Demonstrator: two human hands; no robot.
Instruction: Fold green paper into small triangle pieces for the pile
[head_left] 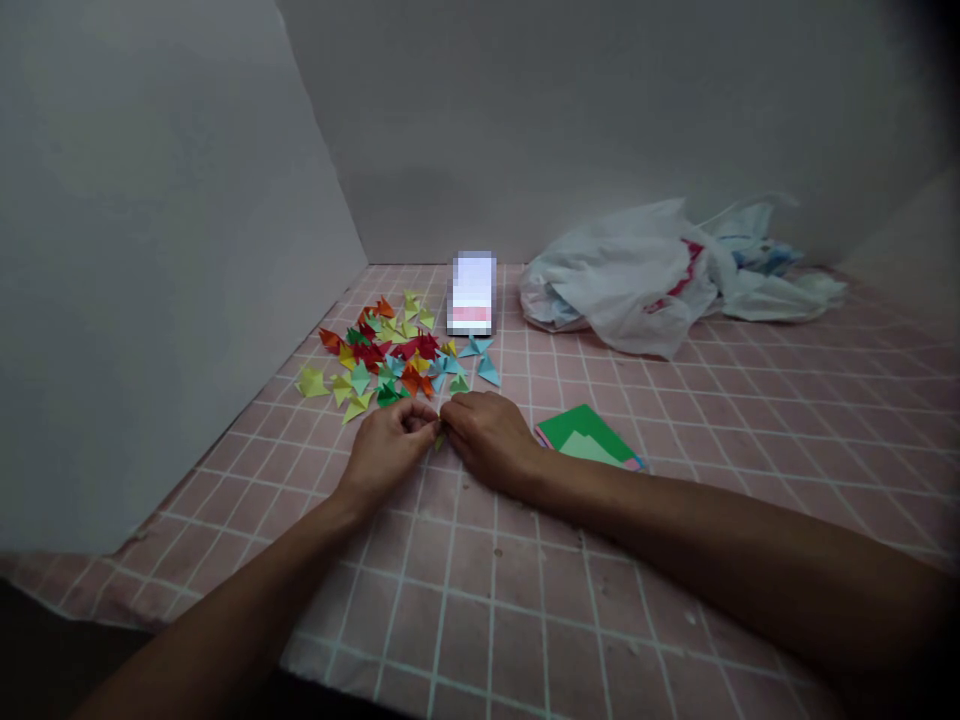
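- Because most of the small yellowish paper piece (pixel 439 442) is covered by fingers, its full outline cannot be made out.
- By the right forearm (pixel 675 512), the near part of the paper stack (pixel 586 428) is hidden.
- Between the left grip (pixel 391 445) and the right grip (pixel 491 435), held close together, it is pinched by both sets of fingertips.
- Its visible sliver is pointed toward the near side of the table (pixel 465 600); its full long axis cannot be told.
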